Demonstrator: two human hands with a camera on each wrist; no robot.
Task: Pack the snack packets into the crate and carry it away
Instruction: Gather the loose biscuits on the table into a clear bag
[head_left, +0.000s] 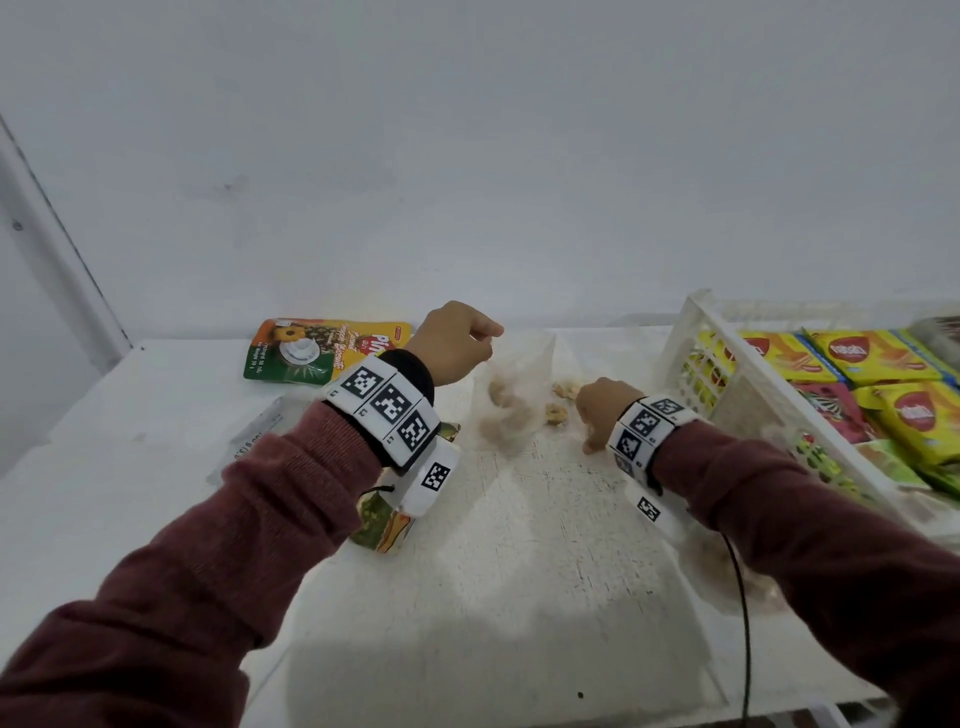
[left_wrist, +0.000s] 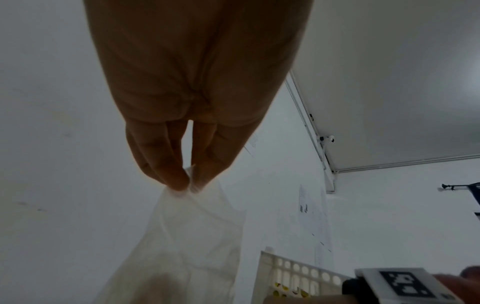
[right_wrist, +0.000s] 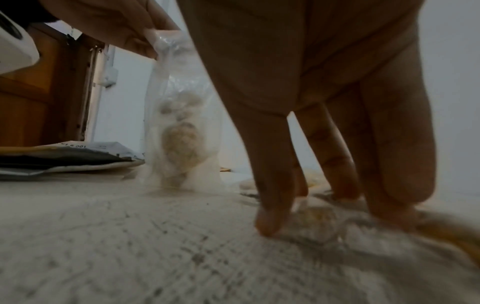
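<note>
My left hand (head_left: 485, 340) pinches the top edge of a clear plastic bag (head_left: 511, 400) of pale biscuits and holds it upright on the white table (head_left: 519, 571). The left wrist view shows fingertips (left_wrist: 179, 181) gripping the crumpled bag (left_wrist: 187, 236). My right hand (head_left: 589, 421) is down on the table to the right of the bag. Its thumb and fingers curl round a loose biscuit (right_wrist: 314, 222). Two more loose biscuits (head_left: 558, 402) lie between bag and hand. The white crate (head_left: 691, 332) stands tilted at the right, holding yellow snack packets (head_left: 872, 358).
A pineapple biscuit packet (head_left: 322, 348) lies flat at the back left. Another green and orange packet (head_left: 382, 522) sits under my left wrist, and a clear packet (head_left: 254, 436) lies at the left. A white wall runs directly behind the table.
</note>
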